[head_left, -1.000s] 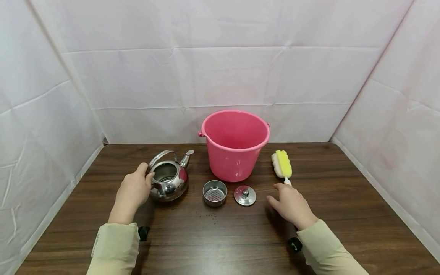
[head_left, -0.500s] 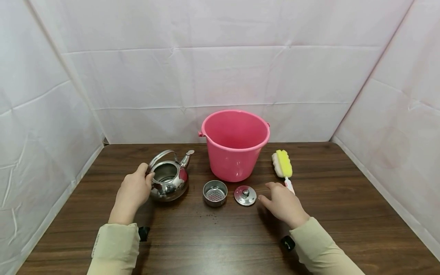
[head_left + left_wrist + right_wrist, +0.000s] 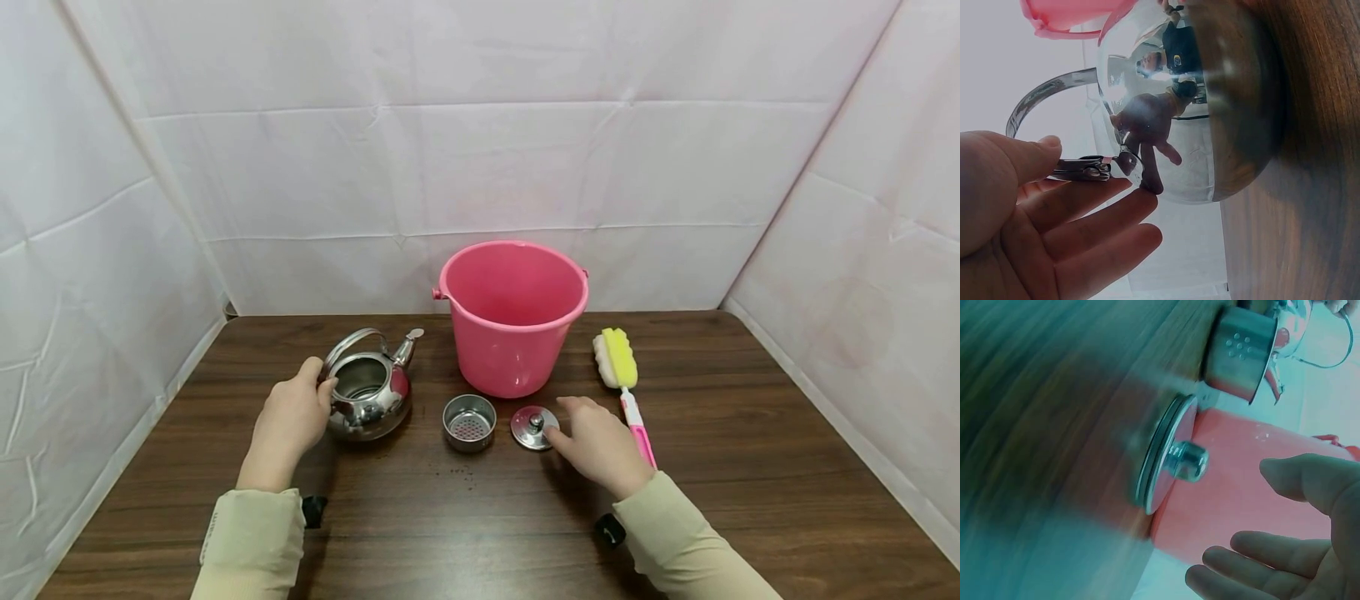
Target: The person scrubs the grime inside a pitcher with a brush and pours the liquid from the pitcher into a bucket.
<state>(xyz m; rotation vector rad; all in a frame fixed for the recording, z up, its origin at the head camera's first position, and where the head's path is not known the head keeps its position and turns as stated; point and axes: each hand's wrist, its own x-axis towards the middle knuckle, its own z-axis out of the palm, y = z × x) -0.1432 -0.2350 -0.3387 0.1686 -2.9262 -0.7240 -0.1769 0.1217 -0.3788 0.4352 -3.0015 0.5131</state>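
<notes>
A shiny steel teapot [image 3: 369, 404] without its lid stands on the left of the wooden table. My left hand [image 3: 291, 421] pinches the rear end of its arched handle [image 3: 1054, 87] between thumb and index finger, the other fingers loosely extended. At centre right lies the round lid [image 3: 529, 439], knob up. Just right of it hovers my right hand [image 3: 600, 442], fingers spread and apart from the knob [image 3: 1189, 461] in the right wrist view. Left of the lid sits a perforated steel strainer cup [image 3: 469, 427].
A pink bucket [image 3: 510, 358] stands behind the strainer and lid. To the right lies a sponge brush [image 3: 619, 360] with a white and pink handle, partly behind my right hand. Dark specks dot the table [image 3: 420, 533] before the strainer. White sheets [image 3: 480, 167] enclose the back and sides.
My right hand has moved left, away from the brush handle and over to the lid. More of the brush handle shows now. My left hand stays on the teapot handle.
</notes>
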